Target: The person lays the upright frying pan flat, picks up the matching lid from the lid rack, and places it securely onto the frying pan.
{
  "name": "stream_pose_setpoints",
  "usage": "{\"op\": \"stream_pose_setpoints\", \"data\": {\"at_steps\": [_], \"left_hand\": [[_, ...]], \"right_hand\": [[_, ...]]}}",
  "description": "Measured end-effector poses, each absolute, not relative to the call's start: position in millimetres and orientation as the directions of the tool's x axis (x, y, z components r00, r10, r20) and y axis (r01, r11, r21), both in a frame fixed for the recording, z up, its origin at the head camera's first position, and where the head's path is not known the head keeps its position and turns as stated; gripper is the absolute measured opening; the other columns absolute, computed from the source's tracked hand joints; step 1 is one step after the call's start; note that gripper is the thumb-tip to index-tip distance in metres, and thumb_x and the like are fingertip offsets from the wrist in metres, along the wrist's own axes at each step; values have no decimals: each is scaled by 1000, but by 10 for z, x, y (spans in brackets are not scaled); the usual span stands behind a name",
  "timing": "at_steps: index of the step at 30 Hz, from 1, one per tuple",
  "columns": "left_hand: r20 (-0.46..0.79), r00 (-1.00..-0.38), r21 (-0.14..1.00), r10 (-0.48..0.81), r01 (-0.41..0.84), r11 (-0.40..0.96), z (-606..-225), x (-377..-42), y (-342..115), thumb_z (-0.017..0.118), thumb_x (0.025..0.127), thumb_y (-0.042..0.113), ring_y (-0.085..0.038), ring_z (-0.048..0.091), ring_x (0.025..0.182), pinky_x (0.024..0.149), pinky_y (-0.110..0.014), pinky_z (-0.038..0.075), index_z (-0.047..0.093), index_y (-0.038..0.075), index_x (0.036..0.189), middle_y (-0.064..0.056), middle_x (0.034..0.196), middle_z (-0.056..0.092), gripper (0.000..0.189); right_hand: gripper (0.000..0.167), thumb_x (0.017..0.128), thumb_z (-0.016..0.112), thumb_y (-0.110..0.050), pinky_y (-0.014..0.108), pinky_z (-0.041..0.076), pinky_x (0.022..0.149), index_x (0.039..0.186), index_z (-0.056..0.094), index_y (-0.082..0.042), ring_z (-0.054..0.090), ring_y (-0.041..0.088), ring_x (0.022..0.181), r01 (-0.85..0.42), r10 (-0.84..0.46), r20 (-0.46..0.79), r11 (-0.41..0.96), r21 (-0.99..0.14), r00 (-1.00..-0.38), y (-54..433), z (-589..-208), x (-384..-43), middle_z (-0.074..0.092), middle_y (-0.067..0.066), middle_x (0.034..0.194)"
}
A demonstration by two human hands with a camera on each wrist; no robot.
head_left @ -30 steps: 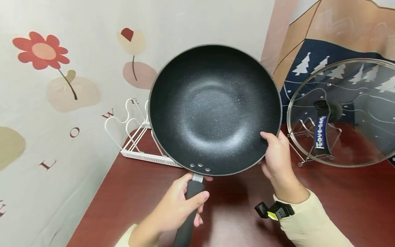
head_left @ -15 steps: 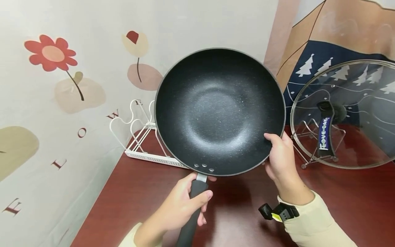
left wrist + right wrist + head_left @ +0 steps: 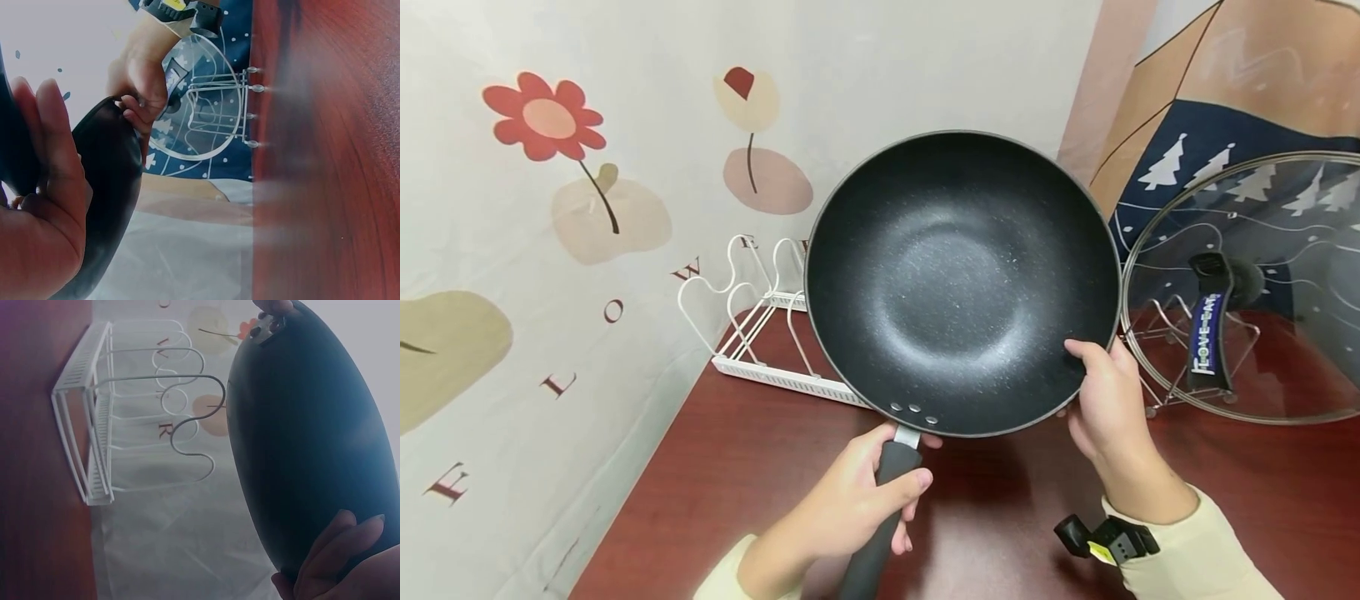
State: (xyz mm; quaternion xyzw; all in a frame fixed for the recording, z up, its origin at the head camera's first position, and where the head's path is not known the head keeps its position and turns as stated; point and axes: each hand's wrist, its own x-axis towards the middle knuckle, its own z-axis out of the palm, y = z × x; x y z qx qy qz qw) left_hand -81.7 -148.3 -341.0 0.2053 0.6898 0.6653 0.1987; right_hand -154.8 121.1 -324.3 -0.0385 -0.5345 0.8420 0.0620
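Note:
A black wok (image 3: 955, 283) with a speckled inside is held up above the table, its open side facing the head camera. My left hand (image 3: 857, 500) grips its dark handle (image 3: 874, 550) just below the metal neck and rivets. My right hand (image 3: 1108, 400) pinches the wok's lower right rim, thumb on the inside and the other fingers behind. The right wrist view shows those fingers (image 3: 340, 550) against the dark outer wall of the wok (image 3: 312, 437). In the left wrist view the wok (image 3: 112, 181) appears edge-on beside my left hand (image 3: 50, 206).
Behind the wok a white wire rack (image 3: 790, 379) stands on the red-brown table (image 3: 737, 475), partly hidden. At right a glass lid (image 3: 1300, 333) with a black handle (image 3: 1210, 325) leans upright in a metal wire stand (image 3: 1157, 400). Printed cloth (image 3: 625, 333) hangs behind.
The whole scene, wok and both hands included, has shifted right and slightly down in the head view. Both hands keep the same hold on the wok.

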Motion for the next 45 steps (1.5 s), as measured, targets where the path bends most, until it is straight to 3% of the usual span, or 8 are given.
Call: {"op": "stream_pose_setpoints", "data": {"at_steps": [6,17,32,42,45], "left_hand": [[-13,-829,1000,559,3,27,-3428,-823,-1460,58,100,14,-10,61,43,54,-49,59,48,3,130,-9,68,53,34],[-46,-836,999,547,-24,47,-3464,-826,-1427,59,100,16,-11,60,43,54,-49,59,49,8,131,-9,68,53,34],[-43,-840,998,541,-12,60,-3513,-860,-1402,59,99,16,-12,60,42,53,-47,59,48,3,131,-8,67,53,36],[-59,-849,997,525,-27,70,-3574,-877,-1371,60,99,17,-15,59,41,53,-50,58,50,9,130,-8,68,53,33],[-47,-848,998,527,-18,61,-3569,-874,-1363,59,99,16,-14,58,41,52,-50,58,49,6,130,-8,67,52,34]], "right_hand": [[24,104,42,-13,29,31,36,127,47,-17,52,12,47,-66,155,1,-414,-908,-988,1248,-3263,-1528,62,-2,86],[25,104,43,-13,28,32,35,128,47,-18,56,12,49,-39,156,-22,-380,-924,-988,1276,-3294,-1554,62,-2,85],[23,105,41,-14,29,33,36,126,46,-22,52,13,47,2,153,-54,-327,-945,-987,1306,-3338,-1617,63,-3,82],[25,103,40,-9,27,36,33,124,47,-20,61,11,49,-6,155,-45,-314,-949,-987,1335,-3353,-1637,64,-3,78],[26,104,40,-10,27,37,33,126,46,-21,62,12,49,1,147,-50,-314,-949,-988,1356,-3359,-1622,65,-3,78]]}}
